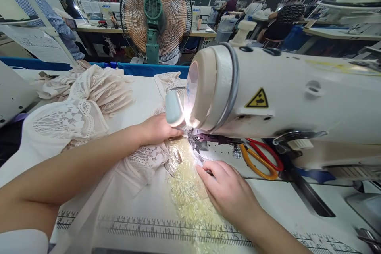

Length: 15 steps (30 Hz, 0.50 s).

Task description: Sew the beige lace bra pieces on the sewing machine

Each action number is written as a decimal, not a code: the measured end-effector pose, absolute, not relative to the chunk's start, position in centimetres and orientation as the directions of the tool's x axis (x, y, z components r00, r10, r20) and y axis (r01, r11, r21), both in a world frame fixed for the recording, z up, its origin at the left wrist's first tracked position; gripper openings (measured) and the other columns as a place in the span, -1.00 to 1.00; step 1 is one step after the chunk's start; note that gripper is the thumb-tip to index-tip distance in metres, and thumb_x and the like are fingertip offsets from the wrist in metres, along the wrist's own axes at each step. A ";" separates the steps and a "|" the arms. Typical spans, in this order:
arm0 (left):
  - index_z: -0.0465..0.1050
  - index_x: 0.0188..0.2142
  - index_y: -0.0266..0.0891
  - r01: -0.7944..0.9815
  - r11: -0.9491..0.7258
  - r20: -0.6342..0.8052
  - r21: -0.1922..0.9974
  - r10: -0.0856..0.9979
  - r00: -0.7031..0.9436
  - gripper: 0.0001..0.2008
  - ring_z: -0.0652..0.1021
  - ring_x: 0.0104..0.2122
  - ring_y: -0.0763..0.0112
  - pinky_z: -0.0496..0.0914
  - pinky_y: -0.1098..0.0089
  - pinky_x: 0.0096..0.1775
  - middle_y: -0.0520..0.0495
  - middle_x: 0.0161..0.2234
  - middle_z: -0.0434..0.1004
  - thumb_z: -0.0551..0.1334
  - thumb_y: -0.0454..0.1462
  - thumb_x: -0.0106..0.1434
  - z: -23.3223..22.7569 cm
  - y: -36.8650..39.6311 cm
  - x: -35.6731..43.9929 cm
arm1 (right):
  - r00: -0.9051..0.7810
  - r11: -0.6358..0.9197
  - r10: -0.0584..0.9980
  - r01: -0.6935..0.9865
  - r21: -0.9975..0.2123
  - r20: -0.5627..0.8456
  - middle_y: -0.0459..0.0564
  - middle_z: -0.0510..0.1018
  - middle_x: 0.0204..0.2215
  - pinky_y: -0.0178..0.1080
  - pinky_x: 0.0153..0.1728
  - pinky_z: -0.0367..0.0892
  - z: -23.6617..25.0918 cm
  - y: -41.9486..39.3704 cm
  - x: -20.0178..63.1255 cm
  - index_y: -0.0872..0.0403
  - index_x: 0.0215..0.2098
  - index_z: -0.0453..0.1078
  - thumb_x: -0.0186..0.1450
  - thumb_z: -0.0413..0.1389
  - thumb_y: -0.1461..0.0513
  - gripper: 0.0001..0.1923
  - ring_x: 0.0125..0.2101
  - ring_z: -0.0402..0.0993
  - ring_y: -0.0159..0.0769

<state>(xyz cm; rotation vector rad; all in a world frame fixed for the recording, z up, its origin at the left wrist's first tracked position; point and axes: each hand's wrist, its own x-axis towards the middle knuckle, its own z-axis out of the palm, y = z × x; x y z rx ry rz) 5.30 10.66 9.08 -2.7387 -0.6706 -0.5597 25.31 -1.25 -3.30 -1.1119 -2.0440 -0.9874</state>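
A white industrial sewing machine point(285, 95) fills the right half of the view, its lamp glaring at the needle area. My left hand point(157, 129) lies flat on pale pink lace fabric point(89, 107) just left of the presser foot, fingers pressing the cloth down. My right hand point(229, 192) rests in front of the needle, fingertips pinching the edge of a cream lace strip point(190, 194) that runs toward me over the table's printed ruler point(166, 230).
Scissors point(262, 158) with one red and one orange handle lie on the machine bed under the arm. A green standing fan point(156, 16) stands behind the table. More lace is heaped at the left. People work at other machines in the background.
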 end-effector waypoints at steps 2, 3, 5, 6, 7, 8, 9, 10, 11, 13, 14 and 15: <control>0.42 -0.11 -0.14 0.466 -0.856 0.381 -0.226 0.362 0.851 -0.76 0.42 -0.08 0.26 0.31 0.32 -0.13 -0.04 -0.04 0.43 0.08 -0.27 0.26 9.4 9.0 4.7 | -0.466 0.377 0.423 0.871 0.317 0.777 0.04 0.45 -0.41 -0.25 -0.36 0.20 -3.0 -1.6 25.2 0.21 -0.17 0.41 0.18 -0.04 0.46 -0.70 -0.37 0.25 -0.26; 0.44 -0.15 -0.14 0.441 -0.856 0.335 -0.270 0.346 0.877 -0.76 0.42 -0.09 0.26 0.31 0.33 -0.16 -0.05 -0.05 0.43 0.09 -0.33 0.23 9.5 8.0 4.4 | -0.464 0.384 0.423 0.870 0.310 0.778 0.04 0.45 -0.41 -0.25 -0.38 0.20 -2.9 -1.8 25.1 0.20 -0.20 0.41 0.19 -0.05 0.46 -0.72 -0.37 0.25 -0.26; 0.47 -0.22 -0.18 0.394 -0.841 0.210 -0.371 0.338 0.918 -0.77 0.42 -0.12 0.23 0.31 0.34 -0.21 -0.08 -0.12 0.47 0.10 -0.40 0.17 9.6 6.2 3.9 | -0.461 0.424 0.424 0.862 0.279 0.779 0.04 0.44 -0.41 -0.26 -0.41 0.21 -2.4 -2.4 24.8 0.19 -0.27 0.41 0.21 -0.06 0.44 -0.77 -0.39 0.25 -0.27; 0.47 -0.26 -0.21 0.380 -0.820 0.140 -0.429 0.355 0.924 -0.78 0.42 -0.15 0.22 0.31 0.34 -0.23 -0.11 -0.18 0.49 0.11 -0.41 0.15 9.6 5.5 3.7 | -0.458 0.454 0.429 0.854 0.253 0.779 0.03 0.43 -0.42 -0.26 -0.42 0.20 -2.2 -2.7 24.7 0.18 -0.31 0.40 0.23 -0.06 0.43 -0.79 -0.40 0.24 -0.28; 0.47 -0.30 -0.25 0.376 -0.797 0.079 -0.473 0.387 0.919 -0.81 0.43 -0.18 0.21 0.30 0.34 -0.25 -0.13 -0.25 0.49 0.12 -0.42 0.14 9.7 4.9 3.7 | -0.453 0.489 0.441 0.845 0.216 0.775 0.02 0.42 -0.42 -0.27 -0.44 0.20 -2.1 -3.0 24.5 0.17 -0.35 0.39 0.24 -0.06 0.41 -0.80 -0.41 0.24 -0.29; 0.46 -0.35 -0.28 0.386 -0.782 0.039 -0.489 0.422 0.906 -0.84 0.43 -0.22 0.21 0.30 0.34 -0.27 -0.13 -0.32 0.49 0.12 -0.43 0.12 9.7 4.5 3.7 | -0.446 0.525 0.463 0.834 0.169 0.766 0.01 0.40 -0.43 -0.27 -0.44 0.20 -2.1 -3.3 24.4 0.15 -0.38 0.38 0.26 -0.07 0.39 -0.81 -0.41 0.23 -0.29; 0.44 -0.40 -0.29 0.408 -0.787 0.031 -0.464 0.446 0.895 -0.86 0.43 -0.27 0.24 0.30 0.35 -0.29 -0.12 -0.38 0.47 0.12 -0.44 0.10 9.8 4.4 3.7 | -0.440 0.560 0.489 0.821 0.116 0.753 0.01 0.39 -0.43 -0.26 -0.44 0.21 -2.3 -3.6 24.2 0.15 -0.38 0.38 0.27 -0.07 0.38 -0.80 -0.41 0.23 -0.29; 0.42 -0.44 -0.29 0.427 -0.812 0.040 -0.399 0.450 0.892 -0.86 0.43 -0.31 0.29 0.29 0.37 -0.31 -0.09 -0.41 0.45 0.11 -0.45 0.08 9.9 4.4 3.7 | -0.434 0.592 0.510 0.803 0.063 0.742 0.02 0.39 -0.41 -0.25 -0.43 0.22 -2.6 -3.7 23.9 0.14 -0.33 0.38 0.29 -0.08 0.36 -0.80 -0.40 0.24 -0.29; 0.40 -0.45 -0.28 0.434 -0.851 0.063 -0.296 0.436 0.898 -0.86 0.42 -0.34 0.34 0.29 0.40 -0.33 -0.06 -0.42 0.43 0.09 -0.46 0.06 10.1 4.5 3.7 | -0.430 0.623 0.528 0.783 0.010 0.733 0.03 0.39 -0.36 -0.24 -0.39 0.24 -3.0 -3.9 23.5 0.13 -0.25 0.38 0.30 -0.09 0.34 -0.79 -0.36 0.26 -0.27; 0.36 -0.45 -0.27 0.408 -0.913 0.139 -0.027 0.401 0.906 -0.88 0.40 -0.40 0.44 0.28 0.47 -0.37 0.00 -0.42 0.39 0.08 -0.43 0.07 10.4 4.8 3.7 | -0.436 0.680 0.547 0.729 -0.076 0.715 0.09 0.38 -0.19 -0.18 -0.26 0.28 -4.0 -4.0 22.3 0.09 0.03 0.27 0.31 -0.07 0.29 -0.68 -0.23 0.29 -0.23; 0.35 -0.46 -0.27 0.384 -0.918 0.181 0.096 0.396 0.900 -0.91 0.39 -0.43 0.47 0.27 0.48 -0.39 0.01 -0.43 0.37 0.08 -0.39 0.09 10.6 4.9 3.6 | -0.445 0.703 0.551 0.704 -0.105 0.706 0.11 0.34 -0.11 -0.16 -0.20 0.29 -4.5 -4.0 21.5 0.05 0.15 0.15 0.31 -0.04 0.26 -0.57 -0.17 0.28 -0.21; 0.34 -0.47 -0.28 0.365 -0.910 0.219 0.195 0.403 0.888 -0.90 0.37 -0.45 0.48 0.26 0.49 -0.41 0.02 -0.46 0.35 0.09 -0.33 0.12 10.7 4.9 3.6 | -0.454 0.713 0.562 0.689 -0.128 0.691 0.12 0.32 -0.08 -0.14 -0.19 0.30 -4.7 -4.0 20.6 0.00 0.23 0.04 0.30 -0.01 0.23 -0.47 -0.14 0.28 -0.20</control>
